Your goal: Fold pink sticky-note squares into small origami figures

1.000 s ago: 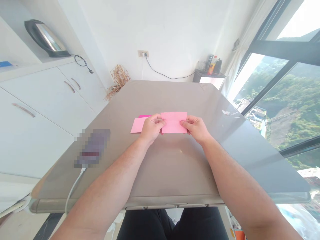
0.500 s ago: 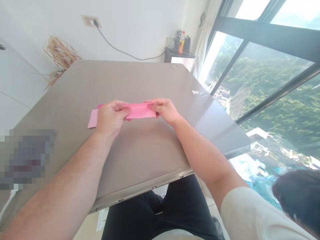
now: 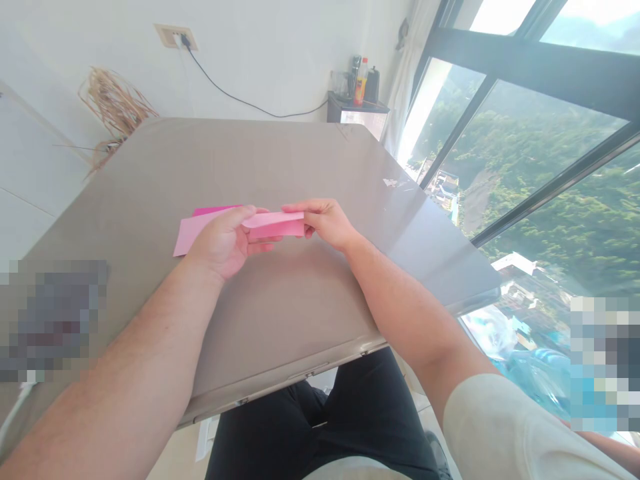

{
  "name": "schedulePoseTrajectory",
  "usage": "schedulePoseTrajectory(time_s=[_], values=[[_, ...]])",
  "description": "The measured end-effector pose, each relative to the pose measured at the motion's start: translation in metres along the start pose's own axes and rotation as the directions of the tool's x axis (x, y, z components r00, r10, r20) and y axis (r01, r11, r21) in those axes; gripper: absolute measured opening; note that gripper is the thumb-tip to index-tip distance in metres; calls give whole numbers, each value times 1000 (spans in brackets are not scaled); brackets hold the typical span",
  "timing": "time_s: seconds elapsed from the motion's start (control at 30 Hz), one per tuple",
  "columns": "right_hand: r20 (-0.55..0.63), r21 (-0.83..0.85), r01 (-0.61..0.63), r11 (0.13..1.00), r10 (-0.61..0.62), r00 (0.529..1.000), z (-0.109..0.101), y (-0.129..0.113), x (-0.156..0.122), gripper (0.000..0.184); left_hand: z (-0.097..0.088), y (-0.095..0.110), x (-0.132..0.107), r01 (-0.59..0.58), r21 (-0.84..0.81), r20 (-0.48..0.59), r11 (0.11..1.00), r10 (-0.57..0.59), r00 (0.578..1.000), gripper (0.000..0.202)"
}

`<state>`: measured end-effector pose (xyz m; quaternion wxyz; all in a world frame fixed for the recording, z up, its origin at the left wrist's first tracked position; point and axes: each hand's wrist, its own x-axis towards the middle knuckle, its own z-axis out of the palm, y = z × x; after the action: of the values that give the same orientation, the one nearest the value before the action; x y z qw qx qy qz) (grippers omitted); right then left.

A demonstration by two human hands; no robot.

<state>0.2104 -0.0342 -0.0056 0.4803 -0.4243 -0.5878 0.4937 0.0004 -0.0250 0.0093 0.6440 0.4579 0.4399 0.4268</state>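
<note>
From the head camera I see the left hand [image 3: 223, 240] and the right hand [image 3: 323, 220], each with its grip pinched shut on one end of a folded pink paper [image 3: 277, 225], which is held just above the middle of the tabletop [image 3: 280, 300]. Left of that folded paper a pale pink sheet [image 3: 187, 233] lies flat, partly under the left hand. A darker pink sheet [image 3: 215, 211] peeks out just behind it.

Your count | hands: 2, left hand [image 3: 220, 245] and right hand [image 3: 327, 223] | pink sheets: 3, folded sheet [image 3: 280, 224], pale sheet [image 3: 186, 235], magenta sheet [image 3: 213, 211] | tabletop [image 3: 280, 300]: 1 | wall socket [image 3: 173, 35]: 1 | grass bundle [image 3: 113, 107]: 1
</note>
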Motion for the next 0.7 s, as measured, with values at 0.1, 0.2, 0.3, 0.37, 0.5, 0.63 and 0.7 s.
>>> schedulePoseTrajectory(time_s=[0.1, 0.2, 0.3, 0.37, 0.5, 0.63, 0.7], values=[[-13, 5, -24, 1000, 25, 1000, -1, -5, -6, 28, 0, -5, 0, -5, -1, 5, 1000, 5, 1000, 32], [24, 87, -22, 996, 20, 999, -4, -8, -9, 34, -1, -11, 2, -120, 19, -8, 993, 120, 993, 42], [18, 53, -10, 999, 9, 1000, -3, -9, -11, 40, -1, -16, 3, -210, 75, -16, 975, 211, 977, 49], [-16, -43, -33, 999, 32, 999, 0, -9, -12, 42, 1, -17, 3, -255, 125, -8, 959, 258, 966, 49], [-83, -226, -75, 971, 57, 995, 7, -7, -13, 27, 6, -19, 1, -331, 86, -46, 940, 335, 941, 51], [-89, -253, -52, 966, 30, 996, 14, -7, -15, 24, 9, -21, 1, -357, 8, -146, 934, 354, 924, 44], [-67, -242, -41, 969, 26, 997, 17, -9, -16, 25, 9, -22, 1, -360, 44, -171, 932, 363, 916, 36]])
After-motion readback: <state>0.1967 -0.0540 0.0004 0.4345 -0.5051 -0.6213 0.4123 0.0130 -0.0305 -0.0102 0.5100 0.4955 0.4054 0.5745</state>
